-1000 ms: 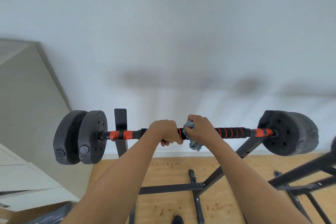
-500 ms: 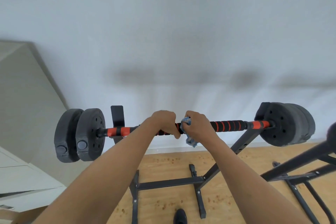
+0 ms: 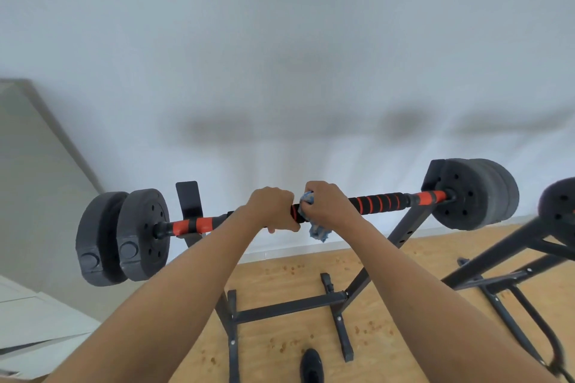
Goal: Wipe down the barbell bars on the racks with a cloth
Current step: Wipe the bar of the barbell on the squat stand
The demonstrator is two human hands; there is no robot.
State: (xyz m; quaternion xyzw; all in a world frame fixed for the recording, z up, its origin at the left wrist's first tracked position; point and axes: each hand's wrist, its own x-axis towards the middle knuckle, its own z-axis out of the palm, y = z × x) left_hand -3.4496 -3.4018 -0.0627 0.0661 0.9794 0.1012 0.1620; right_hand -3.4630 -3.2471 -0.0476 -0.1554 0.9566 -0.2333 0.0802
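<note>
A black barbell bar (image 3: 381, 203) with red stripes rests across a dark metal rack (image 3: 289, 306), with black weight plates at the left end (image 3: 143, 235) and right end (image 3: 473, 194). My left hand (image 3: 270, 208) grips the bar near its middle. Just to its right, my right hand (image 3: 328, 204) is closed around a blue cloth (image 3: 317, 232) wrapped on the bar; a tail of the cloth hangs below the bar. The two hands nearly touch.
A white wall stands right behind the rack. A second rack (image 3: 510, 261) with another plate (image 3: 560, 208) sits at the right. The floor (image 3: 280, 339) is light wood. My dark shoe (image 3: 311, 365) shows at the bottom. A pale cabinet (image 3: 34, 183) fills the left.
Both hands stay on the bar's middle and shift only slightly against it. The view has tilted, so the left end of the barbell now sits lower than the right.
</note>
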